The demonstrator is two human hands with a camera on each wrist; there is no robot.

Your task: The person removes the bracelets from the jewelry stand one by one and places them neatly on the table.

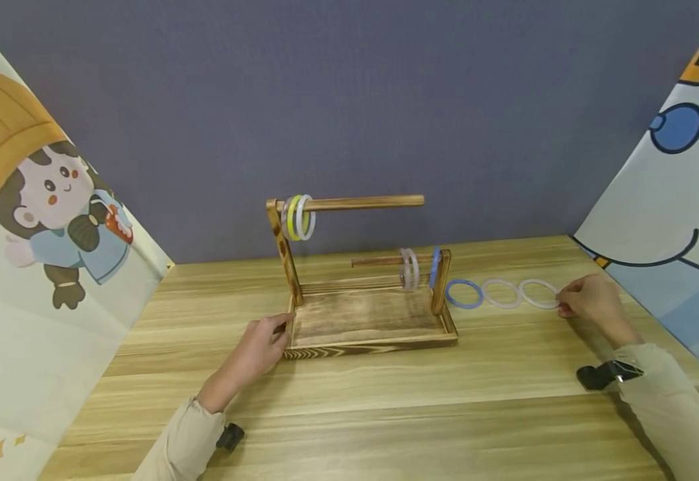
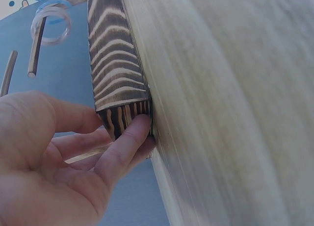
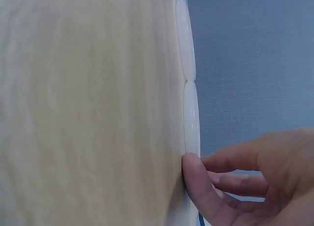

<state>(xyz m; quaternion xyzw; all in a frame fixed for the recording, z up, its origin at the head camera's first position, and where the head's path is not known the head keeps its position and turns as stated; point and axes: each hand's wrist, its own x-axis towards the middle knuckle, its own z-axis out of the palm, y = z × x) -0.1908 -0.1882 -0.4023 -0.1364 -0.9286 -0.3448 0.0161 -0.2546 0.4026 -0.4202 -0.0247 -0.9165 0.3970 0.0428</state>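
White ring against the right hand

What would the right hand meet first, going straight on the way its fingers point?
The right hand seems to be touching the white ring, so that comes first; the pale pink ring lies next in line.

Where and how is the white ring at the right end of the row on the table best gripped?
Probably by its right edge, pinched between thumb and finger from the right: the white ring lies flat on the table, with a pale pink ring crowding its left. The right hand is at that edge.
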